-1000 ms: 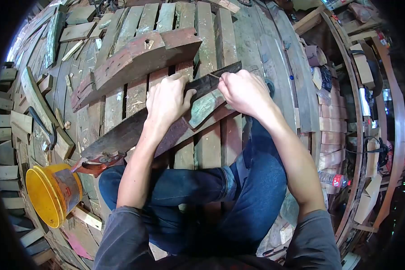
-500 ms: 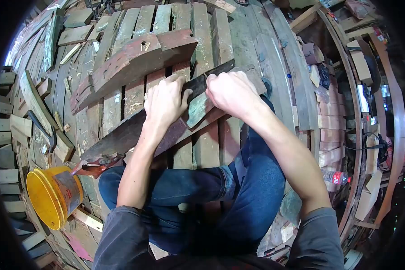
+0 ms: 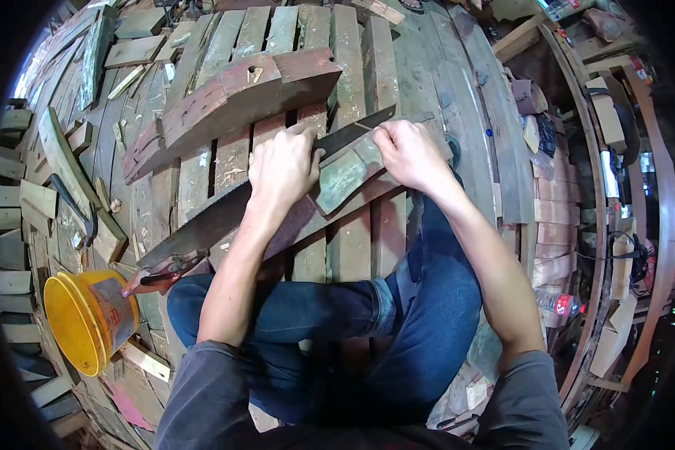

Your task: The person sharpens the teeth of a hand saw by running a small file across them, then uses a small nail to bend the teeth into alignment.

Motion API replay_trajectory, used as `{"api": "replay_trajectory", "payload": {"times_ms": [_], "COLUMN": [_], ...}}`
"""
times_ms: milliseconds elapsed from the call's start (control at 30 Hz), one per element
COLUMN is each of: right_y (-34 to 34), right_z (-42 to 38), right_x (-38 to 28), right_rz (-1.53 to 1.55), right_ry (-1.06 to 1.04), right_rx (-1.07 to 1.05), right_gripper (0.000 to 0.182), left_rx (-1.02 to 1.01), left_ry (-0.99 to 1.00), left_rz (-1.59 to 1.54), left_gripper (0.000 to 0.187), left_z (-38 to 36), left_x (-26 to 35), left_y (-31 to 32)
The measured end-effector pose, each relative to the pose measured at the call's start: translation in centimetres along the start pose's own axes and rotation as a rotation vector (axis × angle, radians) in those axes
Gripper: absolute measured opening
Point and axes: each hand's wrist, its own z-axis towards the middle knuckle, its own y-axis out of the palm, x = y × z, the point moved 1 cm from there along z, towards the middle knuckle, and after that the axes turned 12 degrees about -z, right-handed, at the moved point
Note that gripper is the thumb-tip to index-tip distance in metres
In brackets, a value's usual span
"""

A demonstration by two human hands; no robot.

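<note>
A hand saw (image 3: pixel 199 229) lies slantwise across my work spot, its toothed edge facing away from me and its reddish handle (image 3: pixel 169 272) at lower left. My left hand (image 3: pixel 283 166) is closed over the middle of the blade. Closed near the saw's tip, my right hand (image 3: pixel 412 154) pinches a thin rod-like tool (image 3: pixel 363 126); only a sliver shows, and most is hidden by the fingers. Under the blade, between my hands, is a wood block with a worn green face (image 3: pixel 346 181). A dark reddish-brown beam (image 3: pixel 296 225) runs beneath it, above my legs.
A notched reddish timber (image 3: pixel 229 105) lies just beyond the saw on the slatted boards (image 3: pixel 345 67). At left are a yellow bucket (image 3: pixel 75 322), a black-handled tool (image 3: pixel 75 206) and wood offcuts. A plastic bottle (image 3: pixel 561 303) and timber frame (image 3: pixel 600 225) stand at right.
My right hand has slid to the right along the saw, away from my left hand, uncovering more of the blade and green face. My left hand keeps its hold. The view has shifted slightly.
</note>
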Motion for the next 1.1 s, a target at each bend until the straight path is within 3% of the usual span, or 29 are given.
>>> {"api": "replay_trajectory", "payload": {"times_ms": [333,467,667,867,1100], "right_y": [-1.9,-4.4,-3.6,-3.1,-1.9], "right_z": [-0.4,-1.6,-1.9,-1.3,-1.3], "right_x": [0.6,1.2,2.0,2.1,2.5], "right_rz": [-0.008,0.044,-0.106,-0.113,-0.117], "right_ry": [0.003,0.092,-0.094,-0.049,-0.2], "right_rx": [0.076,-0.066,-0.171,-0.223,-0.283], "right_gripper": [0.031,0.026,0.026,0.029,0.027], "left_rx": [0.004,0.047,-0.003,-0.046,-0.05], "left_ry": [0.035,0.051,0.064,0.11,0.095], "left_rz": [0.078,0.146,0.227,0.266,0.258], "left_gripper": [0.019,0.017,0.013,0.013,0.013], "left_z": [-0.4,-1.4,-2.3,-2.6,-2.6], "left_x": [1.3,2.6,3.5,3.9,3.9], "left_y": [0.0,0.8,2.7,3.1,3.1]}}
